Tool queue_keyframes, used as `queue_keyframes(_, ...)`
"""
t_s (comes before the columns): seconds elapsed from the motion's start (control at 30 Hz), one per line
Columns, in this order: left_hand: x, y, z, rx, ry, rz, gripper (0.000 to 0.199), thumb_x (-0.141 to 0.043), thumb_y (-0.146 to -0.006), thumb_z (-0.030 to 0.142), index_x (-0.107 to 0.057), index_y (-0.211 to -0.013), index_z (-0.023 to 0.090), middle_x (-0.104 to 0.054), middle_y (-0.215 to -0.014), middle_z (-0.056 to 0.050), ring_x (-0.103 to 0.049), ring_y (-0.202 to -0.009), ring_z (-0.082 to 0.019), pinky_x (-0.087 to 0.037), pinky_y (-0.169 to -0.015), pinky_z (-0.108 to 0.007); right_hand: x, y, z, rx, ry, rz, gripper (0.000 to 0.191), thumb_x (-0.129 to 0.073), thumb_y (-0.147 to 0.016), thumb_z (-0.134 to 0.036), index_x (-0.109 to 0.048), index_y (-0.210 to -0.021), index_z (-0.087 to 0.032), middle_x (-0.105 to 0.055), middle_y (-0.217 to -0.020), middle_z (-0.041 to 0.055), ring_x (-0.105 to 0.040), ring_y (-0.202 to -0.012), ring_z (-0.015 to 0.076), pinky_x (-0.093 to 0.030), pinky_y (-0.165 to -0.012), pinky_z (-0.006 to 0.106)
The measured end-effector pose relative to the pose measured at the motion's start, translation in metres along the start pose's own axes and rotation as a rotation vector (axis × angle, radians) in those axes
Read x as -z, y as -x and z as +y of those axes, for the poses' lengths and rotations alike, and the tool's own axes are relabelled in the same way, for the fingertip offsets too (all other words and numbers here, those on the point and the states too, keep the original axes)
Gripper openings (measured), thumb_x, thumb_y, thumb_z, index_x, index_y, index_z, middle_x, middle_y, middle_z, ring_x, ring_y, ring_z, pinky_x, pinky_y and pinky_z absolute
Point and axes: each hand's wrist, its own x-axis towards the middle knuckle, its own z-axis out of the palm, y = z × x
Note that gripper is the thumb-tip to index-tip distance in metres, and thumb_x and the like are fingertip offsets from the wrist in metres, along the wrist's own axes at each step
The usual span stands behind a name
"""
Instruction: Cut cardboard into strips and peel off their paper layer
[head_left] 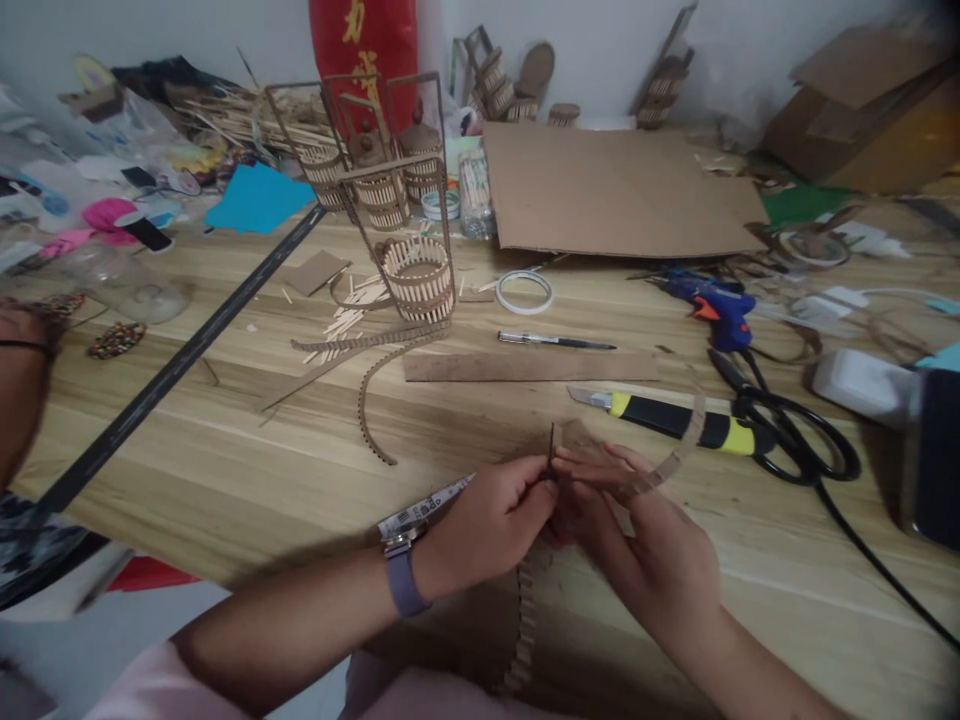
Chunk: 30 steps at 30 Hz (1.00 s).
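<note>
In the head view, our left hand (484,525) and right hand (667,550) pinch a curved cardboard strip (667,468) above the near side of the desk (300,500). Beyond the right hand lie a utility knife (660,415) and scissors (750,400). Our fingers hide the pinched section; we cannot tell whether the ribbed length (523,620) below joins it.

Dim light leaves soft shadows on the table (465,425); outer edges look blurred.

Tabletop (289,490) leaves room leftward; knife (667,418) and scissors (801,448) crowd the right hand (664,550)
</note>
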Motion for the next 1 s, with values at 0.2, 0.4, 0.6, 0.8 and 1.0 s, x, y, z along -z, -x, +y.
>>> queue_keyframes(0.2,0.001,0.0,0.002,-0.027,-0.005,0.009,0.028,-0.045,-0.103,0.028,-0.068,-0.114,0.015,-0.066,-0.085,-0.003,-0.064,-0.073,-0.015,-0.054,-0.068,-0.026,-0.001,0.004,-0.002,0.008,-0.003,-0.002,0.016,-0.049,-0.103,-0.025,-0.064,-0.11,-0.026,-0.082,-0.101,0.0014,-0.079,-0.096,0.0208,-0.058,-0.102,0.041)
queue_keyframes(0.4,0.002,0.001,0.003,-0.014,-0.038,-0.007,0.026,-0.046,-0.101,0.023,-0.068,-0.111,0.015,-0.065,-0.079,-0.002,-0.064,-0.073,-0.015,-0.05,-0.068,-0.026,0.004,0.0,-0.005,-0.051,-0.014,-0.014,0.016,-0.048,-0.104,-0.026,-0.064,-0.109,-0.028,-0.082,-0.096,-0.0005,-0.079,-0.086,0.0205,-0.059,-0.1,0.041)
queue_keyframes(0.6,0.002,0.001,0.003,-0.013,-0.057,-0.02,0.022,-0.047,-0.103,0.028,-0.066,-0.106,0.016,-0.064,-0.079,-0.002,-0.062,-0.072,-0.014,-0.047,-0.066,-0.025,0.002,0.004,-0.003,-0.098,-0.004,-0.013,0.021,-0.048,-0.103,-0.028,-0.068,-0.101,-0.026,-0.082,-0.097,0.0043,-0.078,-0.099,0.0246,-0.065,-0.087,0.038)
queue_keyframes(0.8,0.002,0.002,0.0,-0.02,-0.058,-0.013,0.021,-0.047,-0.102,0.027,-0.065,-0.103,0.016,-0.065,-0.078,-0.001,-0.063,-0.072,-0.014,-0.047,-0.067,-0.024,-0.004,0.011,-0.006,-0.09,0.036,0.06,0.022,-0.046,-0.105,-0.03,-0.066,-0.098,-0.025,-0.081,-0.091,0.005,-0.078,-0.101,0.0262,-0.066,-0.079,0.038)
queue_keyframes(1.0,0.001,0.001,0.0,-0.02,-0.09,-0.002,0.027,-0.047,-0.103,0.037,-0.065,-0.103,0.016,-0.066,-0.08,-0.003,-0.063,-0.073,-0.016,-0.047,-0.067,-0.025,-0.002,0.009,-0.006,-0.039,0.066,0.057,0.02,-0.047,-0.104,-0.025,-0.066,-0.1,-0.023,-0.081,-0.09,0.0052,-0.078,-0.1,0.0243,-0.066,-0.079,0.034)
